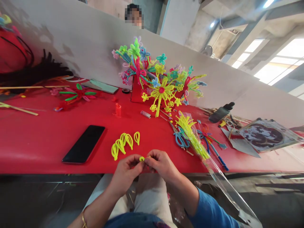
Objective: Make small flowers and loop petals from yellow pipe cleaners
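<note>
Between my two hands, close to the table's front edge, is a small curled piece of yellow pipe cleaner [142, 159]. My left hand [128, 169] pinches it between thumb and fingertips. From the other side, my right hand [161, 163] grips it too, its fingers partly covering the piece. Just beyond my left hand lie several yellow pipe-cleaner petals [120, 145], each bent into nested loops, with one petal [137, 138] a little apart on the right. A clear bag of straight yellow pipe cleaners [197, 141] lies to the right of my hands.
On the red table [142, 123] are a black phone [84, 144], blue-handled scissors [180, 139], an orange candle-like piece [118, 110] and a dark bottle [220, 113]. Pipe-cleaner flowers [162, 90] stand in a red box at the back wall. A person [134, 15] is beyond the wall.
</note>
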`<state>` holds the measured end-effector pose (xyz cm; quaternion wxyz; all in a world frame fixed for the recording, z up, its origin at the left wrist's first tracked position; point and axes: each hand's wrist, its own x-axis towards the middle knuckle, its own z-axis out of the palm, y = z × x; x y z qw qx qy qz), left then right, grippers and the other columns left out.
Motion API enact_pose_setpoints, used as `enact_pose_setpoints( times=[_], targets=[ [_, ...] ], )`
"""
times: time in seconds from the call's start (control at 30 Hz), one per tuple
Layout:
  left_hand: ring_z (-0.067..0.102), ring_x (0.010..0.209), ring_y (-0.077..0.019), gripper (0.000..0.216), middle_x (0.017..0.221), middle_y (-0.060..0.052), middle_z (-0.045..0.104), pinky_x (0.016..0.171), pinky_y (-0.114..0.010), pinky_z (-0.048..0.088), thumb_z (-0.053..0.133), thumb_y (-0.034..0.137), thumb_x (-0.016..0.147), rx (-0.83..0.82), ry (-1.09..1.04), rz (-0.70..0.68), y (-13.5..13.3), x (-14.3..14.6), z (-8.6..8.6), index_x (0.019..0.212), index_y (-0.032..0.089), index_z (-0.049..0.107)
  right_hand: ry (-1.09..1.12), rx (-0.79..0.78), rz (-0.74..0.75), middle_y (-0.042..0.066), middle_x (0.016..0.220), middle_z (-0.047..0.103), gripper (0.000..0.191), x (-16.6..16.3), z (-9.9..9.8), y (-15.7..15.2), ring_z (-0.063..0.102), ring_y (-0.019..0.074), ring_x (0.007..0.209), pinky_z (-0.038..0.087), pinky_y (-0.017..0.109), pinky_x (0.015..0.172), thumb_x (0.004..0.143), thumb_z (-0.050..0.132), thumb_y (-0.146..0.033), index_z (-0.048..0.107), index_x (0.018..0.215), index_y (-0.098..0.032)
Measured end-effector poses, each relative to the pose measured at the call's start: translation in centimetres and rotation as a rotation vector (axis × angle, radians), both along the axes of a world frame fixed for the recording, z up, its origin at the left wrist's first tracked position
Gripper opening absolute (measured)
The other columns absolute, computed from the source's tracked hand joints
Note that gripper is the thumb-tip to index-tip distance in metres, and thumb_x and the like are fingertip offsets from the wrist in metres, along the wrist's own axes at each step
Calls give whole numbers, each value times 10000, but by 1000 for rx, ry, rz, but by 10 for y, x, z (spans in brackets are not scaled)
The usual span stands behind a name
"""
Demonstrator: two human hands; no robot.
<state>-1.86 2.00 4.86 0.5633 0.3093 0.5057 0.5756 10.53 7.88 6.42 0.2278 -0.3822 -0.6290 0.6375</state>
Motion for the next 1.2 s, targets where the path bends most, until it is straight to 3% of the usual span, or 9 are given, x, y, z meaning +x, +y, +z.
enact_pose_setpoints(
  times=[0.13,0.4,0.57,0.7,0.9,1.07,1.2],
  targets=[
    [538,542,-103,107,540,33,601,556,-206,435,673,240,595,-53,-113,74,2,1,1,575,164,600,109,-74,-55,-40,564,540,163,-2,-4,-4,428,35,418,336,151,418,707,539,-304,522,683,-144],
    [541,555,-113,139,565,17,606,574,-222,439,674,278,605,-44,-30,-10,0,-5,-1,598,151,619,-12,-20,-78,-66,490,477,61,-4,1,-4,395,30,385,312,139,383,676,497,-192,520,643,-147],
    [529,526,-108,129,529,29,582,537,-213,432,672,256,592,-43,-52,107,1,1,-5,570,158,592,-6,-34,-127,-65,483,472,74,-9,-3,-7,396,40,385,309,148,381,675,501,-221,504,637,-157],
    [527,507,-97,133,509,36,583,530,-202,432,692,242,555,-74,-178,190,1,7,-5,561,161,586,-37,85,-168,-39,536,507,62,-11,-6,-11,434,60,449,343,166,433,666,502,-213,513,648,-155],
    [517,490,-92,143,495,43,574,518,-197,417,686,260,563,-110,-222,163,-3,8,-2,559,163,580,-147,267,-186,-38,518,480,51,-9,-6,-16,410,69,470,317,169,435,652,498,-187,517,614,-158],
    [524,538,-101,112,530,37,584,550,-198,417,660,258,604,-52,-69,117,-1,2,-4,573,170,598,-8,194,-210,-19,556,516,105,-9,-2,-16,440,76,478,349,177,452,698,478,-242,524,657,-157],
    [519,539,-97,99,543,39,582,539,-190,409,670,242,597,-43,-29,64,-1,-1,-3,578,167,608,-32,185,-214,-25,541,483,88,-10,-1,-14,421,78,485,343,185,467,668,488,-231,496,616,-159]
  ],
)
